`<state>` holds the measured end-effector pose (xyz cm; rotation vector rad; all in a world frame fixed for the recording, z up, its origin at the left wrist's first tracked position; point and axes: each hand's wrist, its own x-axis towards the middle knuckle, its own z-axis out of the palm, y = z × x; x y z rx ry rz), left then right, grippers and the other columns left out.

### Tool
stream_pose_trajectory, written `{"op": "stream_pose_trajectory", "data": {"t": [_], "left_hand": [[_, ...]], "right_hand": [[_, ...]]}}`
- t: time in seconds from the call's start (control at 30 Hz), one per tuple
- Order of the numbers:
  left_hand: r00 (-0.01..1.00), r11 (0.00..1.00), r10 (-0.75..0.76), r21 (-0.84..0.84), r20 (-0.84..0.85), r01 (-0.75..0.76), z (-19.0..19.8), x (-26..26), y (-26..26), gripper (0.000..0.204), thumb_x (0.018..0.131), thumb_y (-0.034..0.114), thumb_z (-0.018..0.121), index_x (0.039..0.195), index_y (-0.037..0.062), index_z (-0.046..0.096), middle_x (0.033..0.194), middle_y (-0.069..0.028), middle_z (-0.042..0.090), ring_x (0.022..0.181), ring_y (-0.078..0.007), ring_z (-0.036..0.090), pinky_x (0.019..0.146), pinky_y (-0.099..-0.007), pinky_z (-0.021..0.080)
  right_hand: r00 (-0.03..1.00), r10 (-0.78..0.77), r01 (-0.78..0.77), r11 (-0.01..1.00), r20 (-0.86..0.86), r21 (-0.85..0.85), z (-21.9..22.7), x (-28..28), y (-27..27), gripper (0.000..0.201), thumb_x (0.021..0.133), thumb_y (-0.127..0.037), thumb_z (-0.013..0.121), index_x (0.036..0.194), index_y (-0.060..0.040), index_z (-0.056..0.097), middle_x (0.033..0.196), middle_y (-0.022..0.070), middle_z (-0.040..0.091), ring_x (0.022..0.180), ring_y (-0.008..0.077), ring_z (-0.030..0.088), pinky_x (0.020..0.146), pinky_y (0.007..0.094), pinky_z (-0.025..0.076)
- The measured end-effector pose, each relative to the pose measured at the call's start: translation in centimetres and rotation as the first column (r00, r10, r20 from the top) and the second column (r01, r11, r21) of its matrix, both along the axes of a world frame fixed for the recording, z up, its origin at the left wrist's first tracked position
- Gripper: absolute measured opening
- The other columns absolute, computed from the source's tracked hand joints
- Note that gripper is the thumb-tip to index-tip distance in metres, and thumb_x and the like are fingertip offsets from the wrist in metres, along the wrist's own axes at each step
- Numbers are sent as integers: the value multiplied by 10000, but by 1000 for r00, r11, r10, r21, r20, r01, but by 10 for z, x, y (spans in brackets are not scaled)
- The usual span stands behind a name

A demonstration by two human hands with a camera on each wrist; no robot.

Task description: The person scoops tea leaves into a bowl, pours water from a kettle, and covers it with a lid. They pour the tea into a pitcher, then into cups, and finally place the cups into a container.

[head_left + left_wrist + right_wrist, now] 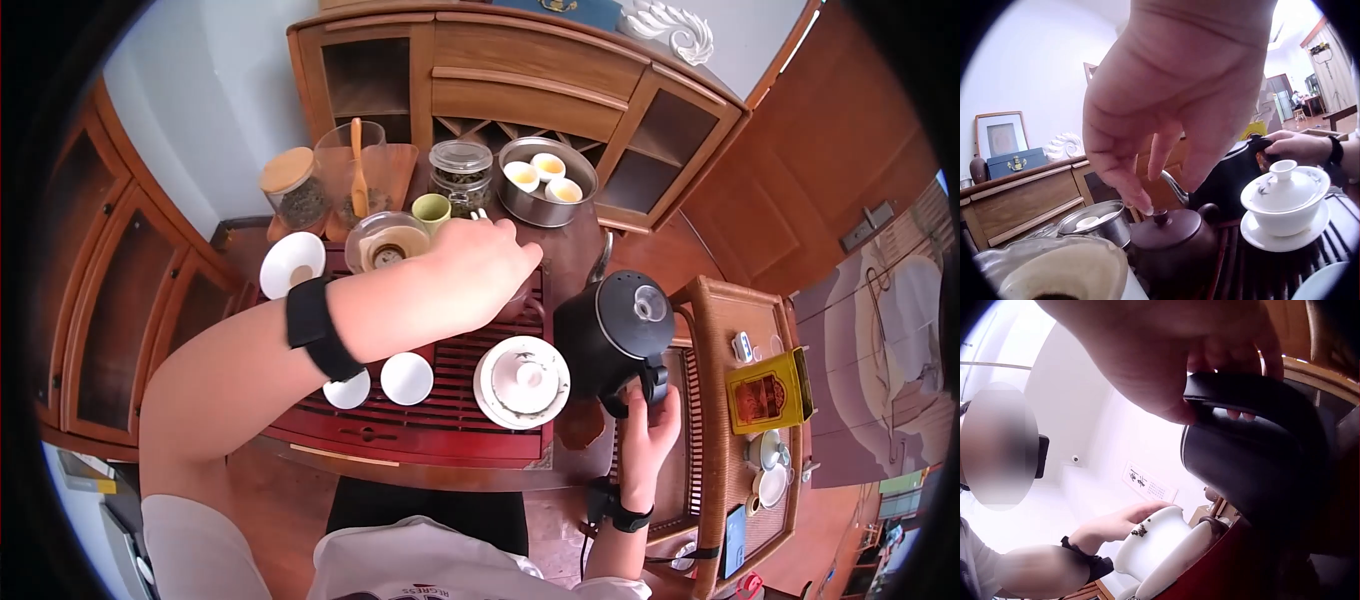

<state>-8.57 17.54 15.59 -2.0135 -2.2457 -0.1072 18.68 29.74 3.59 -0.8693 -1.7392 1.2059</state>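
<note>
My left hand [475,275] reaches across the tea tray [440,440] to a dark brown teapot [1175,234], mostly hidden under it in the head view. In the left wrist view its loosely bent fingers hang over the lid, one fingertip right at the lid knob [1160,216] and the others apart from it. Off the tray's right side, my right hand [648,430] grips the handle of a black electric kettle [615,320], whose metal spout points away from me. Between the hands, a white lidded gaiwan [522,382] sits on its saucer.
Two white cups [407,378] stand at the tray's front. Behind are a glass strainer pitcher [375,235], a green cup [431,208], tea jars [461,170] and a steel bowl [560,208] holding three cups. A wicker cart [715,500] stands at right, a wooden cabinet [530,60] behind.
</note>
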Motion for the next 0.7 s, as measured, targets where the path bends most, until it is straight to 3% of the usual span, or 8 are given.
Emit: {"op": "stream_pose_trajectory", "data": {"t": [0.07, 0.1, 0.17, 0.33, 0.6, 0.7], "left_hand": [[987, 996, 62, -61, -147, -72, -9, 0, 16, 233, 837, 85, 658, 1059, 29, 617, 931, -141, 660, 835, -309, 697, 649, -432, 576], [988, 996, 55, -66, -144, -65, -9, -2, 22, 233, 837, 85, 658, 1059, 29, 617, 931, -141, 660, 835, -309, 697, 649, -432, 576], [996, 957, 35, -283, -84, -57, -7, -8, 33, 217, 824, 54, 631, 1039, 30, 624, 948, -137, 676, 876, -315, 705, 671, -430, 583], [995, 938, 95, -334, -20, -96, -11, -18, 42, 131, 830, 51, 620, 952, 10, 637, 897, -167, 684, 913, -324, 707, 702, -447, 582], [983, 992, -30, -116, 182, 52, -19, -23, 31, 106, 797, -41, 579, 897, -37, 614, 892, -227, 676, 920, -390, 685, 786, -458, 565], [984, 997, -58, -33, 170, 64, -21, -26, 29, 108, 778, 25, 649, 880, -4, 668, 859, -207, 718, 864, -373, 720, 740, -457, 593]], "right_hand": [[1000, 6, -6, 1000, 9, -16, -2, 0, -1, 134, 956, -84, 651, 978, -14, 538, 832, -5, 603, 758, 44, 533, 670, 211, 438], [1000, 14, -14, 1000, 15, -13, -3, 0, -1, 126, 960, -81, 639, 982, -17, 532, 831, -2, 605, 764, 47, 539, 671, 213, 441], [1000, 18, -18, 1000, -4, -21, -5, -2, -2, 112, 962, -73, 627, 981, -24, 528, 833, 2, 604, 770, 53, 543, 677, 216, 446], [994, 25, -31, 998, -104, -61, -11, -9, -2, 90, 962, -54, 608, 970, -46, 518, 824, 0, 582, 757, 65, 534, 672, 214, 441], [944, 51, -103, 984, -326, -144, -22, -15, 4, 125, 980, -106, 627, 929, -49, 528, 737, -25, 536, 615, 38, 465, 546, 199, 367], [967, -2, -26, 994, -256, -105, -17, -22, 1, 242, 1047, -170, 534, 836, -71, 466, 631, -19, 457, 550, 65, 411, 518, 229, 333]]}}
